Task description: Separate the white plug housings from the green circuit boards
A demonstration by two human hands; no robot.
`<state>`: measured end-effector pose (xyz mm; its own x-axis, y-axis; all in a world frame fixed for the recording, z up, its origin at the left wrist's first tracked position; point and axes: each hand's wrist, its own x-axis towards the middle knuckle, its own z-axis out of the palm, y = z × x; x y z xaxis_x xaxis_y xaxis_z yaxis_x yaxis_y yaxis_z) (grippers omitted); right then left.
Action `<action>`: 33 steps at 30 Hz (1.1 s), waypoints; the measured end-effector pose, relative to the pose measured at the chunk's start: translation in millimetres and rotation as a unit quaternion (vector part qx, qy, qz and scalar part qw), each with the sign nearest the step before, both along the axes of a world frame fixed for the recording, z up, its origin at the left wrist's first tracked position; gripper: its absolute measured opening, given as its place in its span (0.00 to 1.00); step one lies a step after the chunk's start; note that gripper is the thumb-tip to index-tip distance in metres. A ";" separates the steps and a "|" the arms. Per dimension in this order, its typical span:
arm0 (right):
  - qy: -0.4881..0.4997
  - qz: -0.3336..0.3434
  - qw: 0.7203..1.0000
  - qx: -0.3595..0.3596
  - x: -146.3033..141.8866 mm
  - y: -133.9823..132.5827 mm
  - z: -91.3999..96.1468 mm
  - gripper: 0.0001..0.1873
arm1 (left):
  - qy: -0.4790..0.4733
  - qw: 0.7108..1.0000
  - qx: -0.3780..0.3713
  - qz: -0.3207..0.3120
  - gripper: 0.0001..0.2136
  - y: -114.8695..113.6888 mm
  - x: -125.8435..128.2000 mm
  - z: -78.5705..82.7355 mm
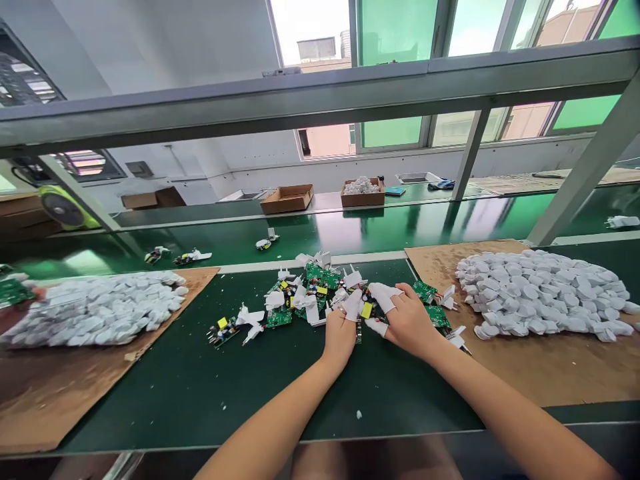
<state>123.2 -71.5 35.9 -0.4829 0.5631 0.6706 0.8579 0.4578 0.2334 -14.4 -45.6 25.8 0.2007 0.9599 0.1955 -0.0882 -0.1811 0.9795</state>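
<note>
My left hand (343, 327) and my right hand (403, 313) meet at the middle of the green bench, white wraps on several fingers. Between them is a small circuit board (367, 311) with a yellow block on it. My left fingers are closed on its left side, and my right thumb and fingers pinch it from the right. A pile of green circuit boards (320, 275) with white plastic pieces lies just behind my hands. More boards (438, 316) rest by my right wrist. Apart to the left sits one board (223, 331) beside white parts (251, 321).
White plastic pieces are heaped on cardboard at the left (115, 307) and right (540, 290). Behind runs a green conveyor belt (320, 230) carrying a few boards. Cardboard boxes (287, 199) stand beyond it. A metal frame beam (320, 100) crosses overhead.
</note>
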 end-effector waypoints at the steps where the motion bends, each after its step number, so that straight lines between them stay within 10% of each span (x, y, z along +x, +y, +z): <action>1: 0.001 -0.004 1.000 -0.006 0.3 -0.1 1.4 0.15 | 0.025 1.000 0.005 0.002 0.20 -0.6 -1.6 2.5; 9: 0.052 0.013 0.999 -0.009 0.7 0.6 11.4 0.26 | 0.110 0.984 0.142 -0.010 0.15 0.3 -10.3 7.2; 19: -0.016 -0.151 0.963 -0.224 3.4 56.9 50.4 0.26 | -0.156 0.974 -0.166 -0.019 0.25 17.1 3.4 -1.1; 23: 0.017 -0.282 0.912 -0.298 -3.2 118.7 72.0 0.25 | 0.051 0.997 0.009 -0.058 0.19 10.5 2.2 -4.6; 26: 0.028 -0.330 0.883 -0.331 -6.8 141.0 76.8 0.26 | 0.277 0.931 0.222 -0.090 0.15 2.4 0.8 -7.7; 30: 0.004 -0.334 0.856 -0.395 -4.4 105.2 68.1 0.18 | 0.500 0.817 0.275 -0.083 0.16 -1.8 -1.3 -7.8; 33: -0.018 -0.278 0.821 -0.498 -0.1 51.9 54.3 0.13 | 0.542 0.789 0.275 -0.092 0.17 -2.4 -3.7 -4.8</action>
